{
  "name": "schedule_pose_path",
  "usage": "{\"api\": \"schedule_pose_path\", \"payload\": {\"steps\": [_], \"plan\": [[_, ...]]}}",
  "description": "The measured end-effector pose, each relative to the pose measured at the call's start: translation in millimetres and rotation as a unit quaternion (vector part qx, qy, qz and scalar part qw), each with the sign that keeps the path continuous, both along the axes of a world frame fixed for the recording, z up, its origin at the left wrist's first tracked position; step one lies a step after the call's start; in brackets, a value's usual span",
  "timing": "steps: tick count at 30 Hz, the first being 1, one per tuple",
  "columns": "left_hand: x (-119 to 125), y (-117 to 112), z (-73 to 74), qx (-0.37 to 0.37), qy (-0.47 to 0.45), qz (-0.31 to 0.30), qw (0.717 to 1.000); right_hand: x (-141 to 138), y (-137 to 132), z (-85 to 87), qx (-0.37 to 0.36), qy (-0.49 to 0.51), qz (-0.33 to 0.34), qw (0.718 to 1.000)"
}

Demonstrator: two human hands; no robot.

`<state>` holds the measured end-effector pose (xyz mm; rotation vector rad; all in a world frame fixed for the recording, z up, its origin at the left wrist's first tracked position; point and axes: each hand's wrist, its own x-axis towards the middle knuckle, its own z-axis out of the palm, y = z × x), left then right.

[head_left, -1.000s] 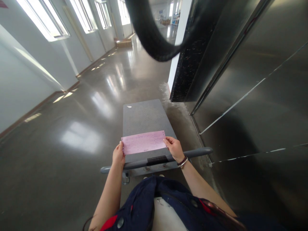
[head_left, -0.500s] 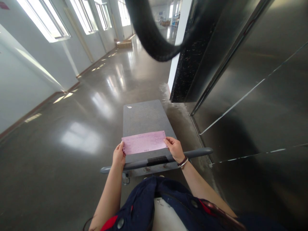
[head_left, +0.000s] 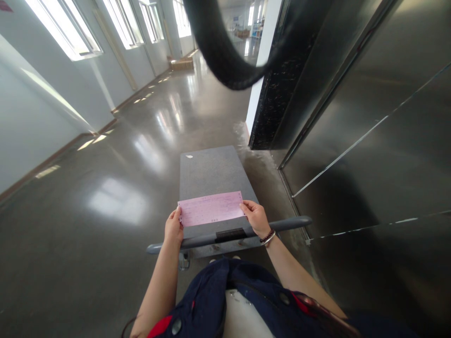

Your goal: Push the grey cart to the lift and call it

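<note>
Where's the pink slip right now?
Head view, low centre: the pink slip is held between the left hand and right hand, above the cart handle.

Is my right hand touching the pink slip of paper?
Touching. The head view shows the right hand pinching the right edge of the pink slip, fingers overlapping the paper.

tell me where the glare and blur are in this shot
Head view: window glare pools on the glossy floor; a blurred dark strap hangs close to the lens; wide-angle bending tilts the steel wall; the pink slip is sharp, its print too small to read.
</note>
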<state>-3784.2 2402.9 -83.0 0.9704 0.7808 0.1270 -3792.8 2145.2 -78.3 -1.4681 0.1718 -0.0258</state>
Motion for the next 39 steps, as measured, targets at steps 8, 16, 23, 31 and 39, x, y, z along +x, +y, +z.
{"api": "schedule_pose_path", "payload": {"steps": [8,16,23,31,39], "plan": [[-0.2,-2.9,6.4,-0.012,0.011,0.006,1.0,0.2,0.7,2.6,-0.002,0.001,-0.003,1.0],[-1.0,-5.6,17.0,-0.072,0.004,0.025,0.997,0.4,-2.1,-6.4,-0.014,-0.008,-0.005,1.0],[-1.9,-5.5,17.7,-0.072,-0.008,0.011,0.997,0.6,-4.0,-6.8,-0.02,-0.006,-0.001,1.0],[-2.2,-1.9,5.5,-0.018,0.001,-0.006,1.0,1.0,-3.2,-8.1,-0.018,-0.009,0.003,1.0],[-1.8,-0.8,2.8,-0.011,0.005,0.004,1.0,0.6,-1.4,-3.3,-0.018,-0.011,0.004,1.0]]}}
